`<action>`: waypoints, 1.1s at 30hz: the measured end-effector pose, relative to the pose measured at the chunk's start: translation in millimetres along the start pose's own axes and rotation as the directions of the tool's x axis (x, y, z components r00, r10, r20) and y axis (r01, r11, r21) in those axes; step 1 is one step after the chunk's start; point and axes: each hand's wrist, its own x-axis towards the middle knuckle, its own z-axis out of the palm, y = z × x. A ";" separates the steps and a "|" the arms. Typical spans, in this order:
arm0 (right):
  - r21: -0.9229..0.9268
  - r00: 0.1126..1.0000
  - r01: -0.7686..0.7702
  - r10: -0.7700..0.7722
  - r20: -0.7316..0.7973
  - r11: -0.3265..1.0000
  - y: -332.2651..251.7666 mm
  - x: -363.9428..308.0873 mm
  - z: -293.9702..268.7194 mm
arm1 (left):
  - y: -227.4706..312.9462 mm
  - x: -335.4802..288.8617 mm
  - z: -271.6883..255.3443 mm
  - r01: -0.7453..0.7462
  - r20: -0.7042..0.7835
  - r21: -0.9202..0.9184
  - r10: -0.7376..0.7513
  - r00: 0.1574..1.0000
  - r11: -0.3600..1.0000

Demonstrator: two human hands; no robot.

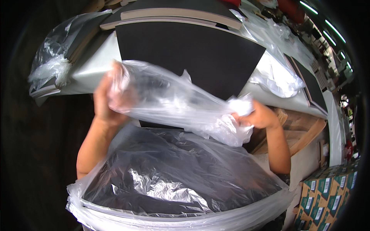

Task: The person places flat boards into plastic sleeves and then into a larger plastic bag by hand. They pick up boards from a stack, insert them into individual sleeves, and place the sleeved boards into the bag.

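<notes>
A sheet of clear plastic (173, 96) stretches between my two hands above a black board (185, 54). My left hand (115, 90) is closed on its left end, blurred and partly seen through the film. On the right, the plastic gathers into a white bunch, with the fingers of my right hand (258, 115) wrapped round it. Whether this is a bag or loose film I cannot tell. Nearest my body lies a dark, flat stack (173, 181) covered in clear plastic, its wrap bunched along the front edge.
Behind the black board lie more dark boards with pale edges (181, 13). Crumpled clear plastic (52, 71) hangs at the far left, and more plastic (281, 79) lies on the right. An open brown carton (304, 129) sits by my right arm. Patterned boxes (327, 196) are stacked at lower right.
</notes>
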 end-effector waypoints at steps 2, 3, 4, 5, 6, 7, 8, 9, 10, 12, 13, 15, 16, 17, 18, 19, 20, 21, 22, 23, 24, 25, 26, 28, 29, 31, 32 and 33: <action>0.397 0.976 0.145 -0.065 -0.208 0.906 36.6 -16.7 -20.0 | -24.4 -7.3 -16.5 0.083 0.161 0.662 -0.249 0.955 0.745; 0.574 0.956 0.232 -0.073 -0.285 0.785 39.8 -18.0 -24.3 | -26.2 -8.8 -19.3 0.076 0.221 0.678 -0.301 0.927 0.731; 0.751 0.949 0.284 -0.059 -0.311 0.597 35.7 -20.3 -29.0 | -28.2 -10.7 -20.2 0.066 0.279 0.694 -0.353 0.893 0.717; 0.873 0.939 0.332 -0.034 -0.343 0.358 35.4 -23.8 -29.7 | -29.7 -9.9 -24.1 0.057 0.339 0.713 -0.414 0.845 0.699; 0.669 0.934 0.300 -0.068 -0.350 0.681 39.1 -30.2 -27.4 | -18.4 -12.0 -49.1 0.187 0.231 0.438 -0.311 0.922 0.880; 0.363 0.935 0.227 -0.098 -0.340 0.904 41.8 -38.7 -21.4 | -24.0 -16.0 -68.6 -0.126 0.124 -0.129 0.142 0.982 0.984; 0.002 0.938 0.121 -0.114 -0.326 0.993 49.3 -44.1 -17.7 | -9.0 -14.5 -55.7 -0.153 -0.038 -0.313 0.149 0.988 0.937; -0.180 0.956 -0.089 0.034 -0.292 0.980 56.8 -44.3 -12.7 | 8.9 -14.3 -41.5 -0.232 -0.200 -0.463 0.154 0.968 0.855; 0.143 0.950 0.007 0.038 -0.311 0.990 67.6 -43.5 -13.6 | 5.7 -12.2 -46.0 -0.118 -0.231 -0.448 0.013 0.973 0.886; 0.690 0.954 0.194 0.031 -0.299 0.697 73.6 -27.9 -25.3 | -66.0 -34.3 -63.5 0.219 -0.265 0.157 -0.172 0.949 0.963; 0.815 0.890 0.373 0.076 -0.449 0.443 73.1 -21.6 -28.4 | -62.9 -34.3 -72.3 0.230 -0.142 0.266 -0.198 0.970 0.936; 0.938 0.957 0.291 -0.044 -0.288 0.186 75.0 -16.6 -27.4 | -45.6 -31.4 -88.0 0.203 0.097 0.476 -0.280 0.955 0.856; 0.987 0.947 0.132 -0.305 -0.096 0.097 89.6 -18.3 -30.5 | -37.4 -26.9 -89.3 0.160 0.215 0.575 -0.337 0.916 0.802; 0.814 0.992 0.086 -0.128 -0.015 0.574 87.7 -23.2 -22.4 | -34.8 -26.4 -85.7 -0.067 -0.035 -0.081 0.065 0.997 0.994; 0.575 0.999 0.042 -0.041 -0.015 0.817 73.6 -24.1 -6.8 | -1.8 -15.5 -62.2 -0.231 -0.305 -0.492 0.082 0.949 0.839; 0.274 0.999 -0.033 0.036 -0.005 0.961 58.1 -24.0 8.2 | -0.5 -13.7 -53.5 -0.261 -0.376 -0.368 0.114 0.920 0.892; 0.523 0.972 -0.022 0.140 -0.188 0.852 53.9 -23.6 18.3 | 0.8 -14.8 -48.9 -0.278 -0.430 -0.243 0.153 0.890 0.930; 0.705 0.904 0.096 0.234 -0.357 0.703 47.8 -20.8 28.1 | -13.6 -13.6 -48.6 -0.166 -0.427 -0.201 0.066 0.902 0.965; 0.841 0.868 0.368 0.178 -0.464 0.398 38.3 -16.8 37.0 | -38.0 -11.7 -48.0 0.032 -0.400 -0.136 -0.084 0.913 0.990; 0.821 0.814 0.571 0.117 -0.569 0.022 27.3 -14.0 46.0 | -65.1 -13.4 -48.3 0.204 -0.245 0.054 -0.186 0.951 0.977; 0.810 0.776 0.573 -0.238 -0.585 -0.122 28.3 -13.0 39.7 | -82.7 -16.5 -50.1 0.298 -0.068 0.210 -0.291 0.954 0.931; 0.843 0.642 0.484 -0.561 -0.523 -0.232 29.7 -11.4 32.4 | -89.5 -20.6 -47.7 0.324 0.095 0.240 -0.354 0.930 0.915; 0.808 0.598 0.565 -0.591 -0.541 -0.168 30.5 -9.8 29.1 | -88.7 -29.7 -48.2 0.317 0.190 0.233 -0.363 0.912 0.919; 0.649 0.736 0.675 -0.396 -0.550 0.352 51.0 -21.1 17.4 | -72.3 -40.2 -57.3 0.246 0.245 0.150 -0.277 0.929 0.958; 0.517 0.761 0.617 -0.283 -0.584 0.593 59.5 -24.6 13.2 | -66.3 -43.5 -61.5 0.167 0.212 0.049 -0.174 0.962 0.985; 0.408 0.640 0.379 0.083 -0.764 0.830 59.1 -0.5 18.5 | -52.6 -56.2 -59.0 -0.048 0.089 -0.191 0.066 0.994 0.980; 0.374 0.494 0.217 0.229 -0.839 0.902 47.3 9.9 21.1 | -41.8 -57.4 -53.0 -0.161 0.053 -0.292 0.184 0.982 0.943; 0.281 0.330 0.336 0.168 -0.929 0.899 80.3 14.0 4.2 | -29.5 -54.8 -45.1 -0.254 0.041 -0.367 0.288 0.957 0.895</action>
